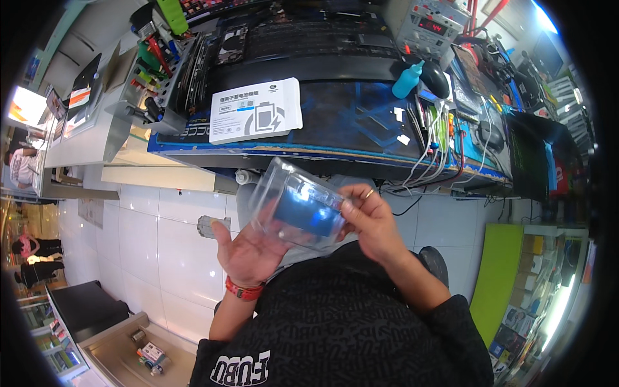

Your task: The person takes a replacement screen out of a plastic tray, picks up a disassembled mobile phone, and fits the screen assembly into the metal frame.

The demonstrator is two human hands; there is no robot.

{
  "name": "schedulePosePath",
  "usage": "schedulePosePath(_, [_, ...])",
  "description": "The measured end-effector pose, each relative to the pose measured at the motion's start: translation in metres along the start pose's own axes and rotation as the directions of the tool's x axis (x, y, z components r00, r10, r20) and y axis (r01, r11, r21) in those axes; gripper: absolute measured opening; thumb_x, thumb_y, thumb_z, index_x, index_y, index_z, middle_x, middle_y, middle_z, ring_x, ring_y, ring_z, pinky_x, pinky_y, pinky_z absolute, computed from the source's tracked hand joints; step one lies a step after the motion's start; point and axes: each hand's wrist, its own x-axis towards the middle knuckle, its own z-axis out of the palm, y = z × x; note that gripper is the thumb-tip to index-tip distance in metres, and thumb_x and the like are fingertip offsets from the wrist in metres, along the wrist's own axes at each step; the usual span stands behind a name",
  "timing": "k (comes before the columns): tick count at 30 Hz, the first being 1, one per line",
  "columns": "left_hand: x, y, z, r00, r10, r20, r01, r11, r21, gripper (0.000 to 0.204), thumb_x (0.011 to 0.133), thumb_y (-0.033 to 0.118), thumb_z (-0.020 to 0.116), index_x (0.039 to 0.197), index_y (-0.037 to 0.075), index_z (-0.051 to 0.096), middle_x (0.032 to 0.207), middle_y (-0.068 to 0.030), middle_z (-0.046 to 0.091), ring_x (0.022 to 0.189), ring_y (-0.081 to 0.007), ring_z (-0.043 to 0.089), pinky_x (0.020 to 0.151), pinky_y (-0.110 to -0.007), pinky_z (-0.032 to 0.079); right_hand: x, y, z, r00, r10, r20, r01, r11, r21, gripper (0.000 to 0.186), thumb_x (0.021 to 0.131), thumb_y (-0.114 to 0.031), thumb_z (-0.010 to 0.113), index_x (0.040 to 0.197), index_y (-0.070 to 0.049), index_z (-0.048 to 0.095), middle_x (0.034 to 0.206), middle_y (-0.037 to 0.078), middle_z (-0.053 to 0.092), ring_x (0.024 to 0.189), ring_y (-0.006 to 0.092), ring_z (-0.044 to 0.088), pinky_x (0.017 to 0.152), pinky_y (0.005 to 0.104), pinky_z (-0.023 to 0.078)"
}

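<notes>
In front of my body I hold up a clear plastic blister tray (264, 193) with a flat, shiny blue piece (300, 213) in it or seen through it. My right hand (371, 219) pinches the tray's right side between thumb and fingers. Under its lower left corner, my left hand (253, 253) lies palm up, thumb spread out, its fingertips partly covered by the plastic. A white flat box (251, 128) with a printed battery picture rests on the bench beyond the tray.
The dark workbench (335, 122) carries a turquoise squeeze bottle (407, 80), a power supply (431, 29) and tangled cables (433, 155). A tool holder (169, 97) stands left. Below left sits an open drawer (122, 326); a lit display case (532, 303) stands right.
</notes>
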Motion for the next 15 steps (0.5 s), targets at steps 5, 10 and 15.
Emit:
schedulePosePath(5, [-0.021, -0.003, 0.006, 0.933, -0.292, -0.210, 0.355, 0.844, 0.403, 0.076, 0.109, 0.049, 0.066, 0.160, -0.003, 0.046, 0.158, -0.0292, 0.054, 0.142, -0.0526, 0.057, 0.108, -0.059, 0.058, 0.003, -0.029, -0.007, 0.985, -0.111, 0.129, 0.159, 0.868, -0.470, 0.038, 0.108, -0.012, 0.071, 0.142, 0.000, 0.059, 0.106, 0.004, 0.070, 0.094, 0.0135, 0.069, 0.084, 0.0312, 0.059])
schedulePosePath(10, [-0.018, -0.033, 0.013, 0.934, 0.025, -0.357, 0.196, 0.798, 0.570, 0.053, 0.104, 0.022, 0.078, 0.145, -0.007, 0.060, 0.136, -0.0214, 0.071, 0.120, -0.0310, 0.073, 0.097, -0.046, 0.066, -0.002, -0.021, 0.008, 0.943, -0.332, -0.013, 0.264, 0.774, -0.576, 0.041, 0.101, -0.005, 0.078, 0.139, 0.001, 0.062, 0.114, 0.013, 0.075, 0.105, 0.0203, 0.075, 0.090, 0.0356, 0.062])
schedulePosePath(15, [-0.020, -0.044, 0.017, 0.936, 0.134, -0.325, 0.115, 0.757, 0.643, 0.047, 0.105, 0.018, 0.078, 0.140, -0.009, 0.064, 0.133, -0.0196, 0.073, 0.118, -0.0267, 0.073, 0.099, -0.044, 0.066, -0.008, -0.017, 0.016, 0.847, -0.531, -0.020, 0.379, 0.630, -0.677, 0.036, 0.096, -0.004, 0.082, 0.129, 0.005, 0.068, 0.114, 0.016, 0.077, 0.105, 0.0269, 0.079, 0.091, 0.0388, 0.063])
